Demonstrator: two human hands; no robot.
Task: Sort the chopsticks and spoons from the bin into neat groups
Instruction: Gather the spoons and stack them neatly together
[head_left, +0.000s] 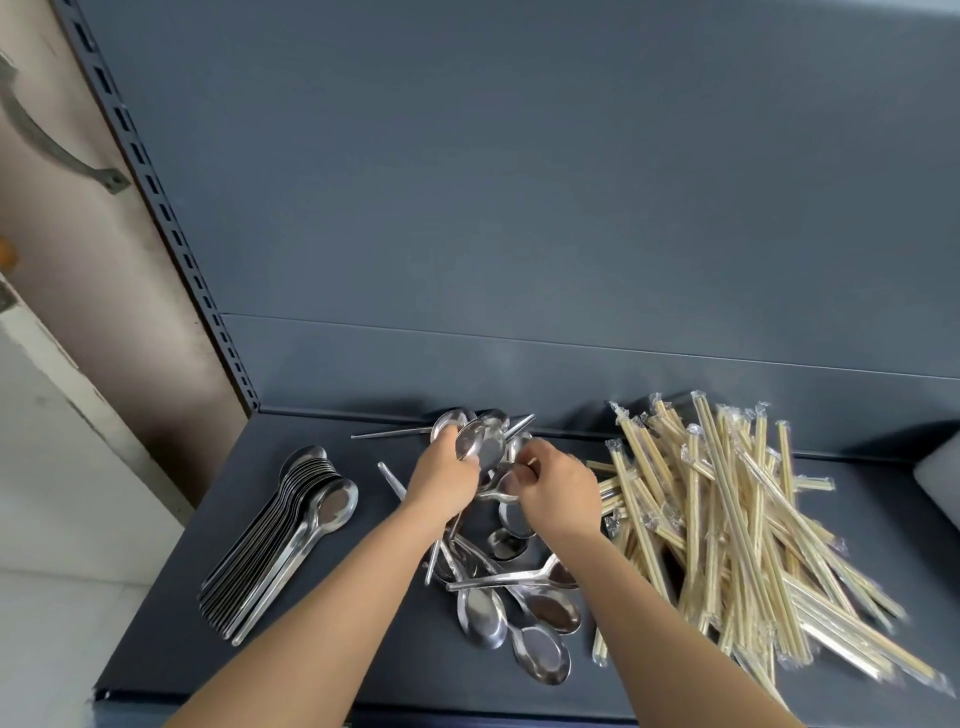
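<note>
A neat stack of steel spoons (291, 525) lies at the left of the dark shelf (171, 613). In the middle sprawls a loose heap of spoons (514, 613). My left hand (441, 475) grips several spoons (480, 441) by their handles, bowls fanned upward. Just to the right, my right hand (558, 493) pinches a spoon (501, 483) in that heap, fingers curled. Wrapped wooden chopsticks (727, 530) lie in a loose pile on the right.
The shelf's grey back panel (519, 208) rises right behind the heap. A perforated upright (171, 234) stands at the left, with a wall beyond it. A pale object (937, 475) shows at the right edge. The shelf's front edge is close to me.
</note>
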